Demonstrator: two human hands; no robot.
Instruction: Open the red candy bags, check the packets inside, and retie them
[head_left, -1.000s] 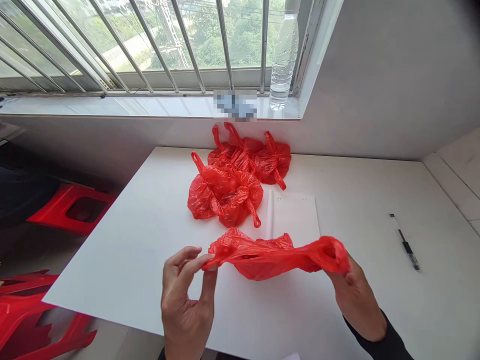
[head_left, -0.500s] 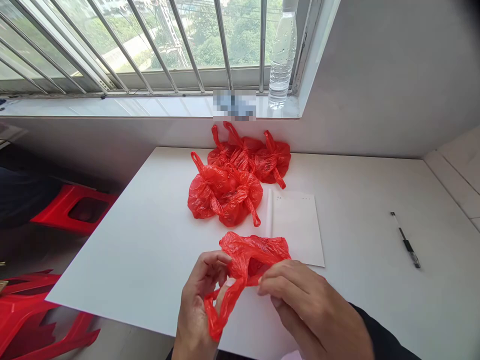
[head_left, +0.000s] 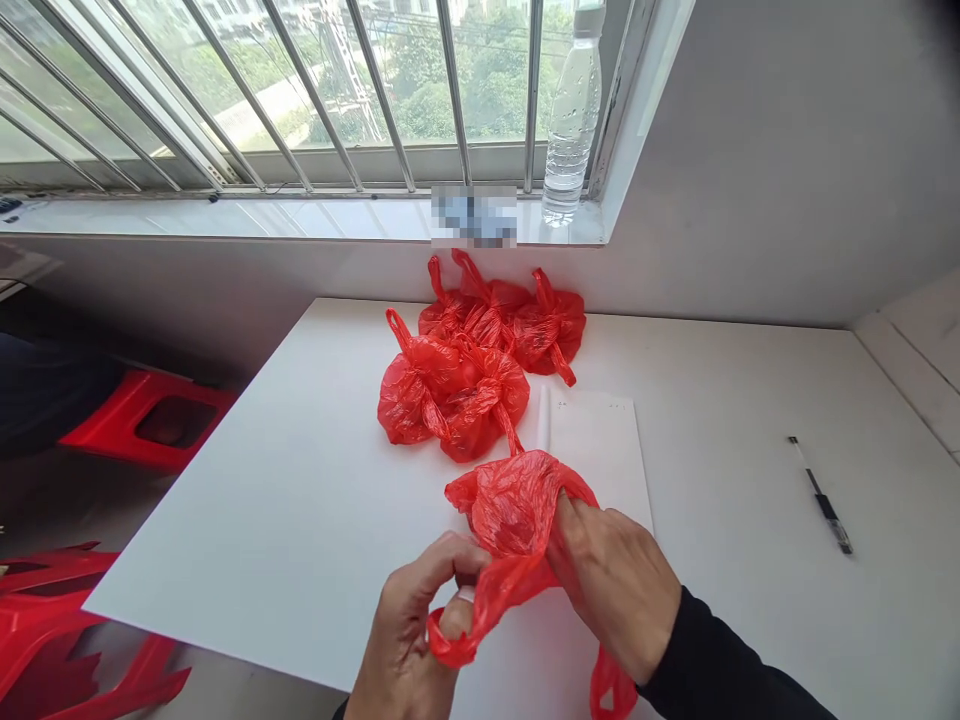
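A thin red plastic bag (head_left: 517, 500) is held up over the near part of the table, its mouth spread apart. My left hand (head_left: 420, 620) is closed on the bag's left side, with one handle looped around the thumb. My right hand (head_left: 611, 575) reaches into the mouth from the right; its fingers are hidden inside the red plastic. The other handle hangs below my right wrist. Just beyond the bag sit several knotted red plastic bags (head_left: 454, 395), bunched together near the wall, their contents unclear.
The white table (head_left: 247, 500) carries a white notebook (head_left: 592, 435), partly covered by the bag and hand, and a black pen (head_left: 821, 495) at the right. A water bottle (head_left: 572, 130) stands on the window sill. Red plastic stools (head_left: 142, 420) are at the left, with dark clothing beside one.
My right hand has moved from pinching the bag's rim to inside its mouth. The bag has opened wider and risen slightly, while my left hand keeps its hold.
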